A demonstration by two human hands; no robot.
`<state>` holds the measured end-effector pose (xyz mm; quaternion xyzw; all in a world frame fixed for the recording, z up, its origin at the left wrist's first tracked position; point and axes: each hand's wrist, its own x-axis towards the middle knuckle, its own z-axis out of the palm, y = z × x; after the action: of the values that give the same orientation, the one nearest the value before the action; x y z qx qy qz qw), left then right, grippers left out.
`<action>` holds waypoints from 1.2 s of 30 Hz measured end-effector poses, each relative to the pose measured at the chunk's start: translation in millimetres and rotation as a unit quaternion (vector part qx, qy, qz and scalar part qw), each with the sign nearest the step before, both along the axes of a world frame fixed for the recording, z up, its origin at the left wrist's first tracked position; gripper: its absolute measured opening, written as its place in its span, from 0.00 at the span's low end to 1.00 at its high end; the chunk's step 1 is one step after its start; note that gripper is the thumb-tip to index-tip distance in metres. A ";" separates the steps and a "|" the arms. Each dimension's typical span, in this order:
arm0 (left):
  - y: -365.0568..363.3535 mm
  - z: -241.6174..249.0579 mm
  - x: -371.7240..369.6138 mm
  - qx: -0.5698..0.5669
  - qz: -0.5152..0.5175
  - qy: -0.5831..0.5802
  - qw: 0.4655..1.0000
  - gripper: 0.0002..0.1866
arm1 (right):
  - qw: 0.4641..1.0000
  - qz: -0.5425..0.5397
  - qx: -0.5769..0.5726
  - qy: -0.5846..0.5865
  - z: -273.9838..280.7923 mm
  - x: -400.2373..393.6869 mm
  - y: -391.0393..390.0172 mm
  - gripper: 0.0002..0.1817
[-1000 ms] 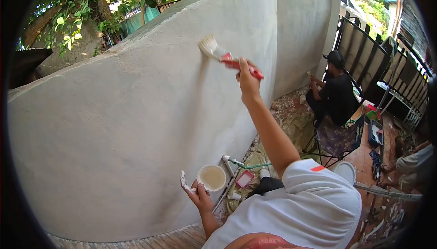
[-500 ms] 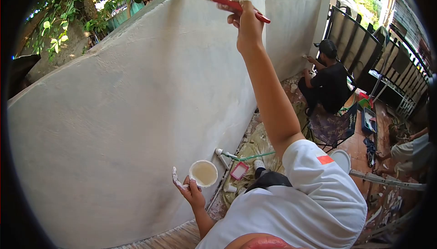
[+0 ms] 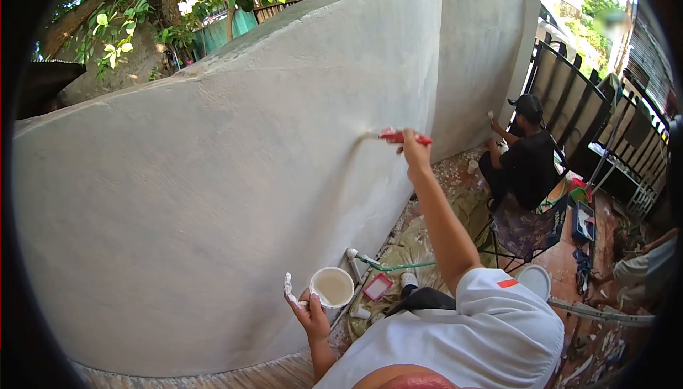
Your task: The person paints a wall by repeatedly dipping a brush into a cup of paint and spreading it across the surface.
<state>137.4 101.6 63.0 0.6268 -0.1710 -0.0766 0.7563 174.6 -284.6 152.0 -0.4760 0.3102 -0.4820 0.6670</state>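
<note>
The right hand (image 3: 411, 145) is raised on an outstretched arm, its grip closed around the red handle of a paintbrush (image 3: 398, 136); the brush's long axis runs nearly level, handle end toward three o'clock and bristles toward nine o'clock, where they meet the grey rendered wall (image 3: 213, 190) about midway up its height. The brush lies directly in this hand, so the right arm is the nearer one by far. The left hand (image 3: 309, 311) is low, at roughly seven o'clock from the brush and well apart from it, its grip clamped on the rim of a small white paint cup (image 3: 332, 286) holding pale paint; the fingers are smeared white. Just beyond the cup, at the foot of the wall, a roller frame with a green handle (image 3: 388, 264) and a small red tray (image 3: 378, 286) lie on a spattered drop cloth (image 3: 420, 236). Toward three o'clock a co-worker in a black shirt (image 3: 530, 165) sits facing the wall's far corner, one hand lifted against it, with a folding chair (image 3: 526, 222) beside them and a dark metal gate (image 3: 569, 97) behind.
</note>
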 end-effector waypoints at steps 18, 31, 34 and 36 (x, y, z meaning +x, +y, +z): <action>-18.0 -0.3 2.2 0.044 -0.014 0.065 0.997 0.34 | 0.990 -0.008 -0.116 -0.078 2.4 -4.0 -14.7 0.16; -83.4 -27.4 1.9 0.106 -0.018 0.049 0.993 0.14 | 0.990 -0.129 0.022 -0.046 -107.0 -147.3 -19.9 0.11; -99.4 -74.8 28.9 0.203 0.020 0.055 0.977 0.18 | 0.996 -0.087 -0.004 -0.031 -90.1 -169.9 -32.0 0.11; -121.8 -63.0 25.1 0.254 -0.098 0.039 0.962 0.18 | 0.999 -0.044 -0.017 -0.023 -85.5 -177.4 -45.7 0.11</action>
<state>162.5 -20.2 0.0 0.7746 -0.1767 -0.2161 0.5675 -2.8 -330.3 66.5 -0.4619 0.3071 -0.5273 0.6436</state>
